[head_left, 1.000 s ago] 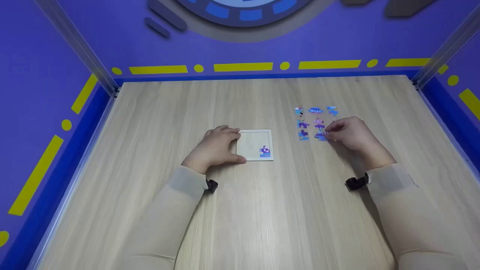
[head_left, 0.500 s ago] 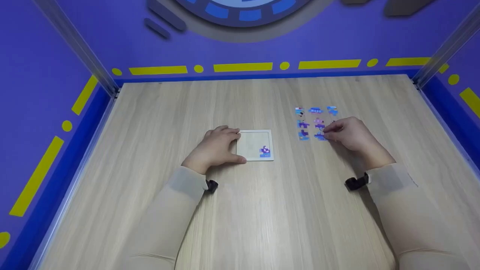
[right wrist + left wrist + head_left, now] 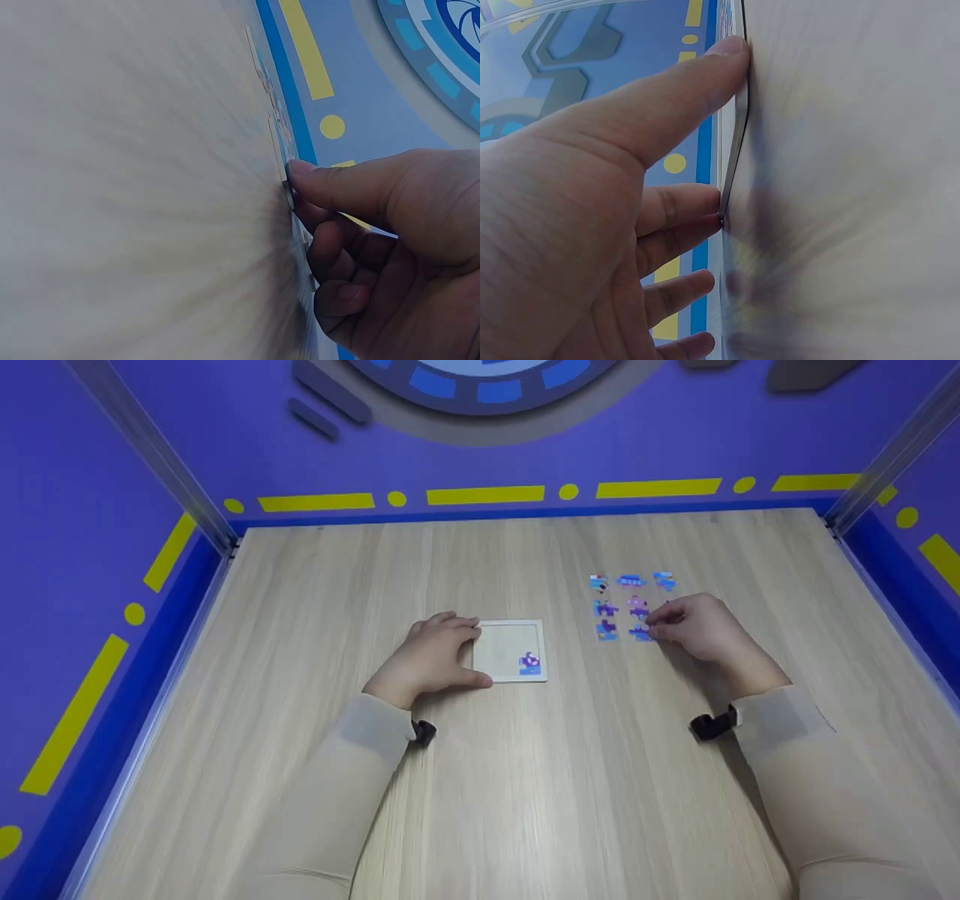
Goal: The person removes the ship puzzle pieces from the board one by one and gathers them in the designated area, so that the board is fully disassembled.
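My left hand (image 3: pixel 431 656) spans the left side of a square pale puzzle tray (image 3: pixel 510 682), thumb at its near edge and fingers at the far left corner. Inside the tray, one purple and blue jigsaw piece (image 3: pixel 530 664) lies in the near right corner. My right hand (image 3: pixel 701 626) pinches a jigsaw piece (image 3: pixel 288 193) between thumb and index finger, low at the tabletop; its other fingers are curled. In the head view that piece is partly covered by the fingertips. Loose jigsaw pieces (image 3: pixel 606 608) lie in rows to the left of and beyond this hand.
The wooden table (image 3: pixel 465 795) meets a purple-blue back wall (image 3: pixel 480 465) with yellow marks, and side walls stand left and right. Farther back in the piece group lie a blue piece (image 3: pixel 631 580) and a corner piece (image 3: pixel 664 580).
My right fingertips have shifted very slightly left over the jigsaw piece at the near edge of the group. The left hand and the tray stay in place.
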`<state>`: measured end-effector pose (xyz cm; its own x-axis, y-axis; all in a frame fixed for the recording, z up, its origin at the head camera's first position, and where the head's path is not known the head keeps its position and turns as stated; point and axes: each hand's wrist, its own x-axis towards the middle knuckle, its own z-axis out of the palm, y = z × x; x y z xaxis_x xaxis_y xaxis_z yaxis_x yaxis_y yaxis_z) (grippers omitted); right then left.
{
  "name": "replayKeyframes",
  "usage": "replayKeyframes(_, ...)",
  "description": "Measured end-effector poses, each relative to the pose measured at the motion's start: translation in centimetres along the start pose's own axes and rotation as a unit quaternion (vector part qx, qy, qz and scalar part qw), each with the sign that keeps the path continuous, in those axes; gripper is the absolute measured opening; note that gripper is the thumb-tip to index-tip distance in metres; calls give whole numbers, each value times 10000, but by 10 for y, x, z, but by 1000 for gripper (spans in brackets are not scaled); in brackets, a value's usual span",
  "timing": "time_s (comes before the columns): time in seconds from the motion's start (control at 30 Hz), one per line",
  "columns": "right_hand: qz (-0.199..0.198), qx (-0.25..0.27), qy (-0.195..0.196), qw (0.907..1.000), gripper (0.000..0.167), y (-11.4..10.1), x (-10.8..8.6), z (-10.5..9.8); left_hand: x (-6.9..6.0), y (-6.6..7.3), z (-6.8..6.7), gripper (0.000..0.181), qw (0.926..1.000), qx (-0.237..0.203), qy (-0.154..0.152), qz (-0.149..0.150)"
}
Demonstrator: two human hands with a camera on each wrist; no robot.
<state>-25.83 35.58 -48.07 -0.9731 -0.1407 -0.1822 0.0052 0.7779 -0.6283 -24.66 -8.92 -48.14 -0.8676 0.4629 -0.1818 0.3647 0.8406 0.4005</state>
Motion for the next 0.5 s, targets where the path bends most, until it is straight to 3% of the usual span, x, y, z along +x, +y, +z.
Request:
replayKeyframes(0.27, -16, 11, 153, 9999, 26, -3, -3, 1, 0, 0, 1, 96, 10000, 27, -20, 3)
replayKeyframes(0.5, -102, 82, 184, 9997, 32, -21, -8, 4, 0, 1, 1, 96, 10000, 31, -10, -28)
